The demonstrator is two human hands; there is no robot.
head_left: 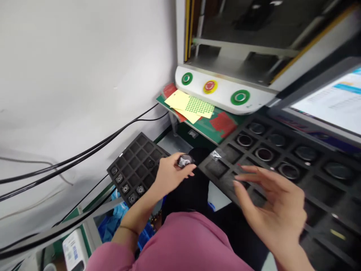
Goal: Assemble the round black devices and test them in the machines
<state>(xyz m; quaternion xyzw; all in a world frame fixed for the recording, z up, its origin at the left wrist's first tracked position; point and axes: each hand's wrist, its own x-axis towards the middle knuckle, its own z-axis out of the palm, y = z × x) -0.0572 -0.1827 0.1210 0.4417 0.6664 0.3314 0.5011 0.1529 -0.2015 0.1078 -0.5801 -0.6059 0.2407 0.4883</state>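
My left hand [172, 174] grips a small dark rounded piece with a glossy face [185, 161] between thumb and fingers. It looks like a watch case, but its exact kind is unclear. Below and left of that hand lies a black divided tray [134, 155], with several small dark parts [125, 188] in its lower pockets. Over the larger black foam tray [225, 184] on the right hovers my right hand [272, 205], thumb and fingers apart, with nothing visible in it. Several round dark pieces with rings [264, 154] sit in that tray's pockets.
A machine panel [222, 88] with two green buttons and one red button stands ahead. Yellow sticker sheets [194, 105] lie on the green ledge [204, 128] below it. A monitor [329, 98] borders the right tray. Black cables [107, 140] cross the left side beside the wall.
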